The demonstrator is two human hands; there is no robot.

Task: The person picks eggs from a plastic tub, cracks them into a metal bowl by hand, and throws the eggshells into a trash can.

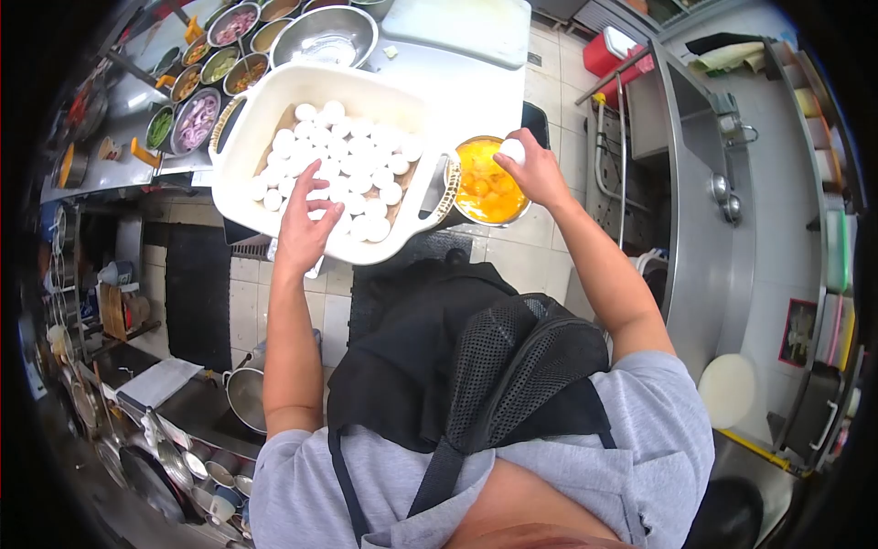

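A large white basin [240, 137] with handles holds many white eggs [352, 151]. My left hand [306, 224] reaches over its near side with fingers apart, close above the eggs; whether a fingertip touches one I cannot tell. To the right of the basin, a round metal bowl [509, 220] contains cracked eggs [489, 183], bright yellow yolks in liquid. Above that bowl's right rim, my right hand [538, 174] is closed around a white egg [514, 151]. Part of this egg is hidden by my fingers.
Metal bowls of chopped vegetables, one with sliced onion [197, 121], stand at the upper left. A wide steel bowl [352, 32] and a pale cutting board [457, 32] lie behind the basin. At the right runs a steel sink counter [700, 256]; a pot [245, 398] sits lower left.
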